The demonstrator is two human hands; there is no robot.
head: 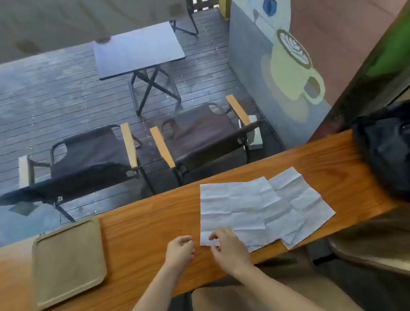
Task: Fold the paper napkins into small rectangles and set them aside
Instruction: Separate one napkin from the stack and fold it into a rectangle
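Three white creased paper napkins lie unfolded and overlapping on the wooden counter [141, 235]. The top napkin [233, 207] is the leftmost; a second napkin [281, 220] and a third napkin [302, 201] fan out to its right beneath it. My right hand [228, 248] rests on the near left corner of the top napkin and pinches its edge. Just left of that corner hovers my left hand [179, 249], fingers loosely curled, touching no napkin and holding nothing.
A beige tray [67, 260] sits on the counter's left part. A black bag [407, 150] fills its right end. Brown stool seats [244, 310] lie below the near edge. Beyond the counter are two folding chairs and a small table on a wet deck.
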